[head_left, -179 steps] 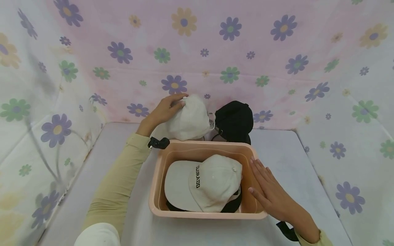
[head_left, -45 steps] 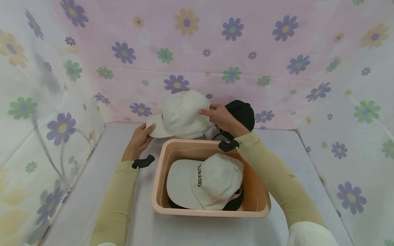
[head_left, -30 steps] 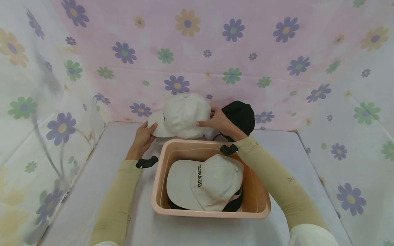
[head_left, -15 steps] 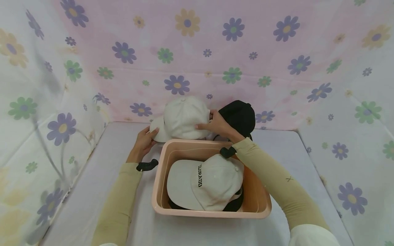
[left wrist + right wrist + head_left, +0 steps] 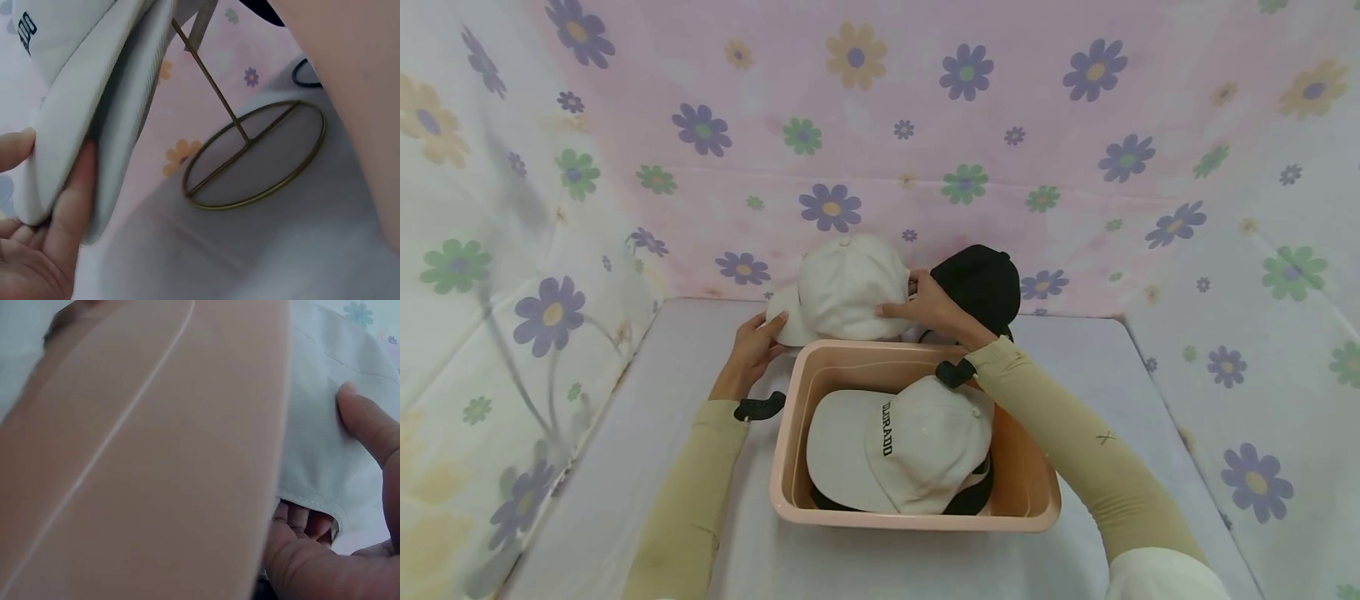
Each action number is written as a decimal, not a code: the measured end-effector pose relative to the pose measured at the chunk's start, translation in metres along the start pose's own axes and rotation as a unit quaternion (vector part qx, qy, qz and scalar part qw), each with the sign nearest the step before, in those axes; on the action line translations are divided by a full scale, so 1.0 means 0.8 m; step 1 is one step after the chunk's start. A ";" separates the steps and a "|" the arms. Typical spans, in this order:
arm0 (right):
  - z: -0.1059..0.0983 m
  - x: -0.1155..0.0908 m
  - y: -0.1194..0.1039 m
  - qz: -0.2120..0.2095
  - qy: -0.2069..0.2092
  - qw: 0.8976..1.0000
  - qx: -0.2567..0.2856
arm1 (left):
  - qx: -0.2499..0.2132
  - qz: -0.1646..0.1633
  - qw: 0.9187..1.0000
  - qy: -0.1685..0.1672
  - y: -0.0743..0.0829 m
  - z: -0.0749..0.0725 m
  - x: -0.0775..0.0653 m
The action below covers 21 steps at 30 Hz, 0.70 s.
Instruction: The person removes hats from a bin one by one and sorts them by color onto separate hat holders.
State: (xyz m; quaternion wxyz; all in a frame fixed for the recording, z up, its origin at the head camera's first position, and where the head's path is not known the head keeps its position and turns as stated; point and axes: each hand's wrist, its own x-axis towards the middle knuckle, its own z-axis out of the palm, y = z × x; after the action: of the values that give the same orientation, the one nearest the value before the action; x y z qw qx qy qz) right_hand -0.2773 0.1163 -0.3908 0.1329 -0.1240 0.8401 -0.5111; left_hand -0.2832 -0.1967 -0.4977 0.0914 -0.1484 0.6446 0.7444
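Behind the basin, a white baseball cap [image 5: 850,283] is held between both hands, its brim pointing left. My left hand [image 5: 751,346] pinches the brim, thumb on top. In the left wrist view my left fingers [image 5: 69,206] slip between this brim [image 5: 69,131] and a second white brim [image 5: 122,131] just under it. At the back of the cap my right hand [image 5: 934,302] grips the lower edge, thumb outside; in the right wrist view its curled fingers [image 5: 297,519] show in the back opening.
A peach plastic basin [image 5: 917,522] in front holds a white cap [image 5: 925,442] with dark lettering over something black. A black cap [image 5: 981,283] stands right of my right hand. Under the white caps is a brass wire stand [image 5: 250,140]. A flowered cloth [image 5: 880,125] hangs behind.
My left hand moved from the white cap's crown to its brim. My right hand left the basin's rim for the cap's back. Both then lowered the cap slightly; it is nearly still now.
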 end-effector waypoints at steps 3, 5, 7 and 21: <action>-0.004 -0.003 -0.003 0.004 -0.017 1.000 0.000 | 0.042 0.005 0.999 -0.023 0.005 -0.002 -0.007; -0.008 -0.007 -0.009 0.016 -0.027 0.999 -0.012 | 0.083 0.015 0.995 -0.050 0.011 -0.005 -0.013; -0.012 -0.012 -0.017 0.031 -0.039 0.998 -0.030 | 0.123 0.025 0.989 -0.076 0.019 -0.008 -0.019; -0.050 -0.090 -0.074 -0.048 -0.081 0.985 -0.144 | 0.441 0.088 0.891 -0.060 0.074 -0.012 -0.062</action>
State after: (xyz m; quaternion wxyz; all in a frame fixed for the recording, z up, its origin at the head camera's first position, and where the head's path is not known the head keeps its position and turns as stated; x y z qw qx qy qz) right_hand -0.2195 0.1481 -0.3133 0.1569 -0.2233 0.8843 -0.3789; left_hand -0.2549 -0.2126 -0.4272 0.1201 0.0094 0.9104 0.3959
